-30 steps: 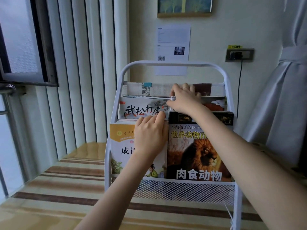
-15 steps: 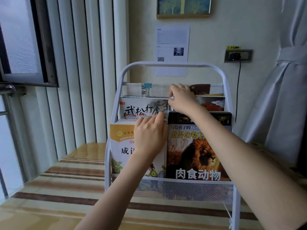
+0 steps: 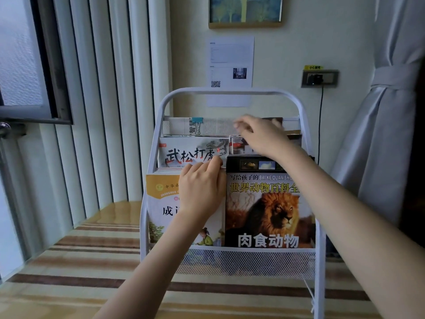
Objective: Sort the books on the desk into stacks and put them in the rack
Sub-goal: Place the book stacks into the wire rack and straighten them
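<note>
My left hand (image 3: 201,189) curls its grip over the top edge of the yellow book (image 3: 161,203) in the white rack (image 3: 230,91). At two o'clock, my right hand (image 3: 262,137) hovers, loosely curled, holding nothing, over the middle-row books (image 3: 195,153).

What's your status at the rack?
Left hand on front-row books. Right hand fingering middle-row books. White rack filled, nothing blocking.

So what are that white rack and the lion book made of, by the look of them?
The rack looks like metal tubing painted white, with a smooth bent top bar and a fine wire mesh front at the bottom. The lion book looks like paper with a glossy printed cover, though the sheen is faint in this light.
</note>
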